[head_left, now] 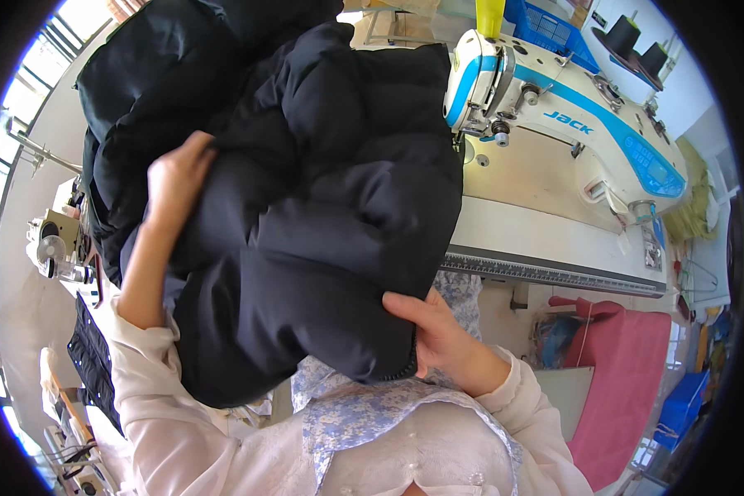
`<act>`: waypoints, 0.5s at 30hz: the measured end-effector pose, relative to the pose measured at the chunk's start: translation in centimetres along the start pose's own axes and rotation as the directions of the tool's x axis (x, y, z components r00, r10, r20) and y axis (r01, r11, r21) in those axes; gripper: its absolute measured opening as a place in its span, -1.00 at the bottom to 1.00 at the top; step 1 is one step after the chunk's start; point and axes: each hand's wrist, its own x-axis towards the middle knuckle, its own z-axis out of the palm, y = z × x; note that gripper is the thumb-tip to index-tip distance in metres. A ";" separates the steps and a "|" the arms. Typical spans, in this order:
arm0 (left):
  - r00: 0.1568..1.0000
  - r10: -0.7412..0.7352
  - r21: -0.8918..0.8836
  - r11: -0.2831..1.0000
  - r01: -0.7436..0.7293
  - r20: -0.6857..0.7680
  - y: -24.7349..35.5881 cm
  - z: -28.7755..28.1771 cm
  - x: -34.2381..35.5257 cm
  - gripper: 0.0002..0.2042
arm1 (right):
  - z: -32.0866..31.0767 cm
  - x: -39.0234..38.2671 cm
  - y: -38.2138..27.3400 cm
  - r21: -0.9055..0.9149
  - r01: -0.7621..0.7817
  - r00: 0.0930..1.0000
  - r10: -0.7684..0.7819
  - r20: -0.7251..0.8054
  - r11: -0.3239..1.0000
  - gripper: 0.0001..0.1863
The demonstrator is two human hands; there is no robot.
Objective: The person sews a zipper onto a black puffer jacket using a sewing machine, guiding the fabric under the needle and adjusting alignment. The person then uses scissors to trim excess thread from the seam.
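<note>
On my feed, one black padded bundle [339, 215] mid-view, long axis eleven to five; one sewing machine [595, 95] at two. Two hands: right hand [448, 335] at five, nearer the machine, clamped on the bundle, which runs toward ten; left hand [178, 180] at ten, finger closure I can't tell. Two thread cones [624, 36], two o'clock.

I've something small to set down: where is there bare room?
Bare: the tan machine bed under the sewing-machine arm, and the white table strip between that bed and the black ruler strip. Crowded: left of the machine, covered by the black puffer garment.
</note>
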 end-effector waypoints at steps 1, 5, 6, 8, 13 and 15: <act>0.992 -0.037 -0.038 0.999 0.033 -0.120 0.1 -1.9 0.5 -0.80 | -1.7 -0.4 0.0 -0.042 -0.085 0.990 0.089 0.107 0.996 -0.65; 0.973 0.032 0.337 0.935 -0.110 0.229 -5.8 1.6 -2.4 -0.72 | -3.7 1.6 5.9 -0.380 -0.105 0.990 0.059 -0.129 0.919 -0.46; 0.982 0.116 0.328 0.931 -0.159 0.149 -4.6 1.4 -3.6 -0.69 | -3.2 2.0 6.5 -0.398 -0.050 0.979 -0.034 -0.201 0.916 -0.44; 0.960 0.252 0.202 0.953 -0.225 -0.120 1.5 2.3 -4.0 -0.70 | -2.6 1.6 5.8 -0.421 -0.010 0.955 -0.116 -0.273 0.907 -0.43; 0.964 0.070 -0.518 0.832 -0.197 -0.255 11.1 -2.8 -14.4 -0.78 | -1.5 1.5 4.7 -0.612 0.152 0.974 -0.222 -0.039 0.776 -0.43; 0.994 -0.108 -0.718 0.691 0.085 0.013 12.8 -2.5 -18.2 -0.73 | -0.9 1.6 5.2 -0.641 0.305 0.937 -0.342 0.071 0.704 -0.45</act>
